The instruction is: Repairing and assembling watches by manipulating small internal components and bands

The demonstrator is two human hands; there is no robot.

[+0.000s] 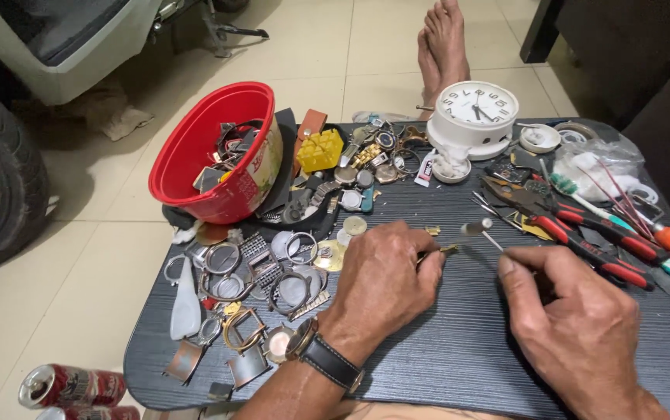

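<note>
- Left hand [385, 272]: fingers curled down over a small brass-coloured part [447, 250], pinning it to the low dark table [444, 358] near its middle. Part is too small to identify.
- Right hand [576, 327]: pinch grip on a thin metal tool [481, 231]; its tip sits just above and right of the part, looks apart from it but hard to be sure.
- Progress, my read: work on this one piece is mid-way. It is held and the tool is lined up, nothing fitted or removed that I can see.
- Left: large backlog of watch cases and rings [249, 288] along the table's left edge, more in the red bowl [210, 148] at the far-left corner.
- Red-handled pliers [576, 225] lie idle towards the right edge; white clock [475, 113] at the far edge.
</note>
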